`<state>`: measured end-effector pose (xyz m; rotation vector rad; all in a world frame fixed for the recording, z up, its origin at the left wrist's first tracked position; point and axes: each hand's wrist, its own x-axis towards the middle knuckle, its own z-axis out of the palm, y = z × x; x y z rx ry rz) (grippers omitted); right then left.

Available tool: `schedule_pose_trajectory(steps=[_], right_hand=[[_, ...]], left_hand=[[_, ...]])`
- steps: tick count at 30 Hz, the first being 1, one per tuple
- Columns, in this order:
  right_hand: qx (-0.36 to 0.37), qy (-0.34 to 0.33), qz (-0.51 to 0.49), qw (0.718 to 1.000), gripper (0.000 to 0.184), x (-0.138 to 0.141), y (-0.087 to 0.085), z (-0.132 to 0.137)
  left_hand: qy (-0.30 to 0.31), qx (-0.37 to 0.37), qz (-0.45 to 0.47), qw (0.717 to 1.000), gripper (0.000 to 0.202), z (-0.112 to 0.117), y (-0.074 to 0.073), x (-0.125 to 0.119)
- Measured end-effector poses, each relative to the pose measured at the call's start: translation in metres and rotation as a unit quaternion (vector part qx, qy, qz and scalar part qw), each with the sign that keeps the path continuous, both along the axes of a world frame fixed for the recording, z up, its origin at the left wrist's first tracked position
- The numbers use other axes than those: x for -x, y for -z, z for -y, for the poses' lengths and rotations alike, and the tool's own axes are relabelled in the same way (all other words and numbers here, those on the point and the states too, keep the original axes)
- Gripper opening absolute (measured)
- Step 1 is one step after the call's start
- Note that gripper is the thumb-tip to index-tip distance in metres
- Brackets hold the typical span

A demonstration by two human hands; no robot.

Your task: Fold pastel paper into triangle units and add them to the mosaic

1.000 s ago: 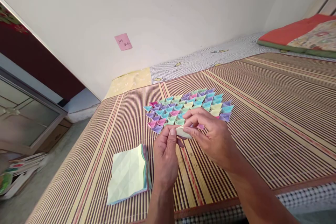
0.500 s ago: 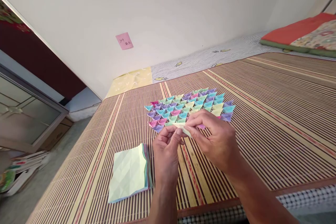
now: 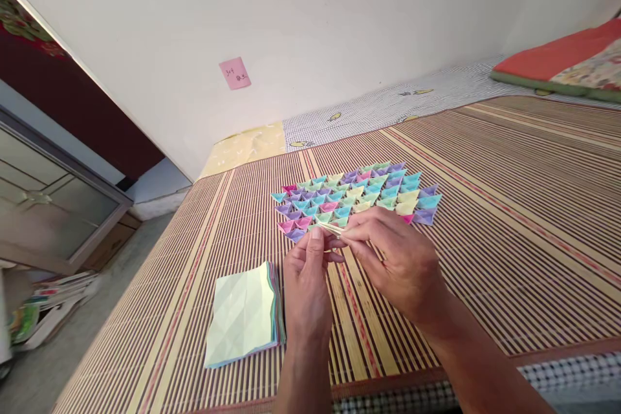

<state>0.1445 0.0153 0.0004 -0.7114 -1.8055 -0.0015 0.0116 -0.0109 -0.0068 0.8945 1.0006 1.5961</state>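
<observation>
Between my two hands is a small folded piece of pale yellow paper [image 3: 332, 228], seen nearly edge-on. My left hand [image 3: 310, 262] pinches its left end between thumb and fingers. At its right end, the thumb and fingers of my right hand [image 3: 391, 249] close on it. Just beyond my hands lie rows of small folded paper boats [image 3: 328, 206] in pink, purple, blue, green and yellow; my right hand hides some of them. Left of my left wrist sits a stack of creased paper sheets [image 3: 242, 314], pale green on top.
A striped bamboo mat [image 3: 485, 226] covers the bed. A pink note [image 3: 235, 73] is stuck on the white wall [image 3: 339, 19]. Folded bedding [image 3: 557, 58] lies at the far right. Past the bed's left edge are a glass-panelled door [image 3: 53, 207] and papers on the floor [image 3: 58, 304].
The folded paper has turned from showing a flat face to nearly edge-on. My left thumb now points more upright. The whole view has shifted slightly.
</observation>
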Motion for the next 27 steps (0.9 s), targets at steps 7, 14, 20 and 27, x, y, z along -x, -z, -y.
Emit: schedule_pose_trajectory(steps=[7, 14, 20, 27], right_hand=[[-0.009, -0.018, 0.043, 0.999, 0.020, 0.003, 0.003, 0.002], [0.022, -0.024, 0.015, 0.999, 0.020, 0.002, 0.000, 0.004], [0.087, -0.025, -0.047, 0.995, 0.017, 0.000, -0.004, 0.006], [0.165, -0.039, -0.111, 0.979, 0.014, -0.003, -0.009, 0.007]], left_hand=[[0.002, 0.019, 0.074, 0.997, 0.030, -0.007, 0.001, 0.008], [0.007, -0.015, 0.041, 0.999, 0.020, -0.003, 0.002, 0.007], [-0.001, -0.039, 0.004, 0.999, 0.023, -0.005, 0.008, 0.007], [0.002, -0.062, -0.039, 0.997, 0.029, -0.004, 0.008, 0.004]])
